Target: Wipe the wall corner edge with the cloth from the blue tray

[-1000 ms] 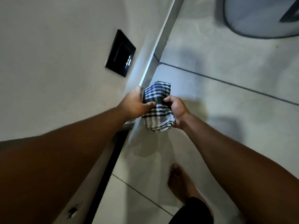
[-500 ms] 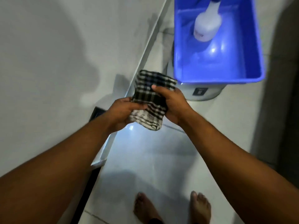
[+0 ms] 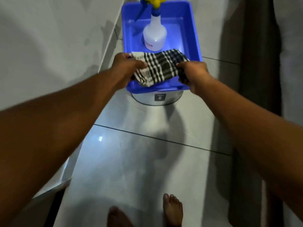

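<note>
1. Left hand (image 3: 129, 68) and right hand (image 3: 193, 73) each grip an end of the checked cloth (image 3: 159, 69), stretched over the blue tray's (image 3: 195, 40) near rim.
2. Likely step: setting it into the tray; next, lower and release.

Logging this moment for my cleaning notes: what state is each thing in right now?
Left hand: closed on the cloth's left end.
Right hand: closed on the cloth's right end.
Cloth: folded, stretched between both hands over the tray's near part.
Blue tray: open-topped, resting on a metal bin.
Spray bottle: upright inside the tray.
Metal bin: standing on the floor, under the tray.
</note>
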